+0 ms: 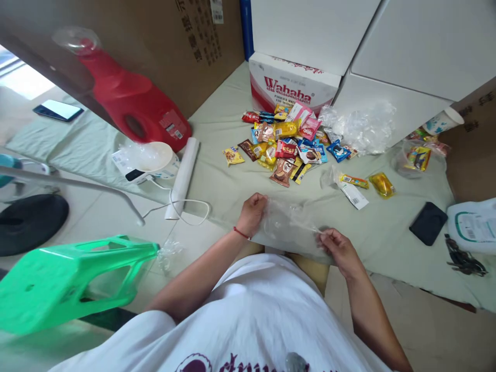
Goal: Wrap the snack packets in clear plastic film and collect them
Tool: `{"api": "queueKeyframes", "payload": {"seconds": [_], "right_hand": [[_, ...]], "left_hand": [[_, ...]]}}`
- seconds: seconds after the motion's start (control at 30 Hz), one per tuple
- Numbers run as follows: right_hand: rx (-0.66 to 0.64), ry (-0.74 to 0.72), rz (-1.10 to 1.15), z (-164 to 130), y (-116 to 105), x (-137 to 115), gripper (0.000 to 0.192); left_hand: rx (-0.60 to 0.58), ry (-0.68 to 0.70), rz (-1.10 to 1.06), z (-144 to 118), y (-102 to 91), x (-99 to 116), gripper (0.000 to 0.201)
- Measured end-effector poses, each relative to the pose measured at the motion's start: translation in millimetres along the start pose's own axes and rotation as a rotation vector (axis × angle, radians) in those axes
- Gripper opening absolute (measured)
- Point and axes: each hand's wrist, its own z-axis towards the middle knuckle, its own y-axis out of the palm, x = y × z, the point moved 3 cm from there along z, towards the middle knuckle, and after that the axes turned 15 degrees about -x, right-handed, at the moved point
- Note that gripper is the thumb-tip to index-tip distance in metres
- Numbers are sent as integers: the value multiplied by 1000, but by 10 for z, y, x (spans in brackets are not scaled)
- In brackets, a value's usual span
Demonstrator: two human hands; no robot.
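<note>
Head view: the left hand [252,216] and right hand [339,248] are pinching a clear bag [289,223] stretched between their fingers; beyond these, wrapped snacks [285,150] are lying heaped on pale green cloth [215,129] before a white-and-red box [292,85]; leftward, a green stool [50,281] is standing.

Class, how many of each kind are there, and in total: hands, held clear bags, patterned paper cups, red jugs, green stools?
Left hand and right hand: 2
Held clear bag: 1
Patterned paper cups: 2
Red jug: 1
Green stool: 1
Total: 7
</note>
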Motion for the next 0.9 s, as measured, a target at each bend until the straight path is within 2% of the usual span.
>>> {"api": "queueKeyframes", "payload": {"seconds": [0.07,0.13,0.2,0.3,0.43,0.5,0.6,0.7,0.73,0.8,0.87,0.9], "right_hand": [[36,-68,-320,-50,-29,-84,48],[75,-204,-652,-30,18,-239,55],[51,-313,-856,74,125,-370,46],[20,-375,-826,321,262,-462,19],[-6,-284,-437,581,317,-461,21],[-68,-234,-340,617,319,-477,23],[-255,-329,-472,557,313,-555,20],[-396,-474,-749,447,296,-545,40],[-395,-498,-826,424,288,-511,44],[-334,-524,-932,410,282,-425,37],[-271,-540,-987,426,303,-353,24],[-255,-546,-997,439,321,-335,23]], "left_hand": [[23,-3,63,-82,35,5,37],[31,5,123,-147,101,22,36],[24,12,152,-198,169,36,35],[2,17,153,-272,187,34,35],[-22,8,225,-407,-5,-23,39],[-20,-13,251,-478,-126,-62,41],[-17,-52,204,-550,-227,-110,41],[-25,-66,150,-573,-240,-138,40],[-33,-69,155,-578,-240,-144,38],[-29,-56,237,-606,-252,-133,33],[17,18,425,-668,-272,-62,29],[46,85,549,-713,-270,1,35]]}}
